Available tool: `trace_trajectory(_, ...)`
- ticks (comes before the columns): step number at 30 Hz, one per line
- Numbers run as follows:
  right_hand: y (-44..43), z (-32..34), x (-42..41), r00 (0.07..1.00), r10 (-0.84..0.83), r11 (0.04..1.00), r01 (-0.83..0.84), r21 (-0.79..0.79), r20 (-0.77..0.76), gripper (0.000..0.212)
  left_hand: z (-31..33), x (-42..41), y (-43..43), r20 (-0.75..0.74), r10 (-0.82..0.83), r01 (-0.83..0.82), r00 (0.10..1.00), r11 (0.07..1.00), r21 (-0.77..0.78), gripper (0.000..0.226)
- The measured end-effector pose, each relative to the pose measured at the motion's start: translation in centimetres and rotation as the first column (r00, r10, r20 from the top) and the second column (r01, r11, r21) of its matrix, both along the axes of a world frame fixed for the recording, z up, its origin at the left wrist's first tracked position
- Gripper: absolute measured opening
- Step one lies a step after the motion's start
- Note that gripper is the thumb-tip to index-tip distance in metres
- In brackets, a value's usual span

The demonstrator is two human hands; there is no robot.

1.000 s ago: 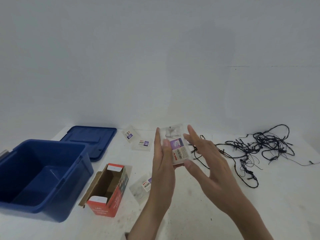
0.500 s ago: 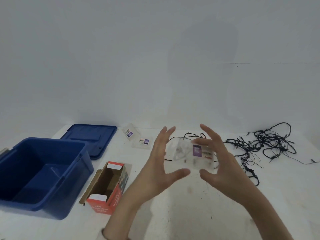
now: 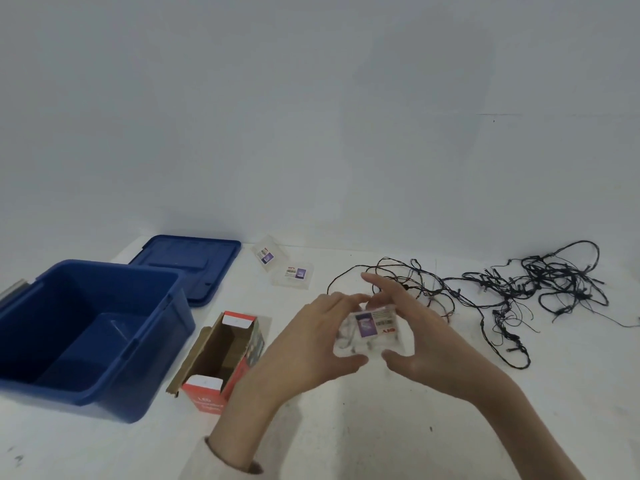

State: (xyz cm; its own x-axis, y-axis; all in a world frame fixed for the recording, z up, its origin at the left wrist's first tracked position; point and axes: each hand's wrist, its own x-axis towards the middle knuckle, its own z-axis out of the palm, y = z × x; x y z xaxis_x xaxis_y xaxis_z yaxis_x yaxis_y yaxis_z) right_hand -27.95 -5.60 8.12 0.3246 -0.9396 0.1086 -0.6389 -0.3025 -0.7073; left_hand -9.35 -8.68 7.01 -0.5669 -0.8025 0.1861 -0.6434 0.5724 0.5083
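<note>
A plain pale wall [image 3: 311,98] backs a white bench [image 3: 381,431], scuffed with small dark marks. Above its middle, the left hand [image 3: 311,344] and the right hand [image 3: 429,337] together grip a clear plastic packet [image 3: 370,329] with a purple label, fingers curled over its top edge and thumbs beneath. It is lifted off the bench. An open red carton [image 3: 225,362] lies just left of them, next to a blue bin [image 3: 86,341] with its blue lid [image 3: 187,261] behind. Two more packets [image 3: 294,273] lie near the wall, and a tangle of black wire [image 3: 519,289] sprawls to the right.
</note>
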Motion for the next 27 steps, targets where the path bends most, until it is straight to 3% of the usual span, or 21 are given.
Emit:
trace_trajectory(5,-0.4,-0.7,0.1,0.998,-0.023,1.0,0.024,0.012,-0.052,0.101,-2.5,1.7,-3.7,-0.066,0.318,-0.307,0.946,0.942,0.137,0.07)
trace_trajectory(10,-0.2,-1.6,0.0,0.997,-0.056,0.997,0.059,0.052,-0.059,0.077,-6.4,2.5,-7.5,0.126,0.487,-0.503,0.864,0.833,0.232,0.064)
trace_trajectory(23,0.3,-3.8,-0.7,0.991,-0.108,0.986,0.117,0.116,-0.081,0.051,-8.0,1.7,-9.1,0.464,0.453,-0.61,0.761,0.742,0.277,0.059)
trace_trajectory(27,1.3,-3.8,-2.1,0.984,-0.142,0.977,0.157,0.144,-0.106,0.048,-7.1,0.1,-8.5,0.435,0.436,-0.554,0.788,0.81,0.193,0.065)
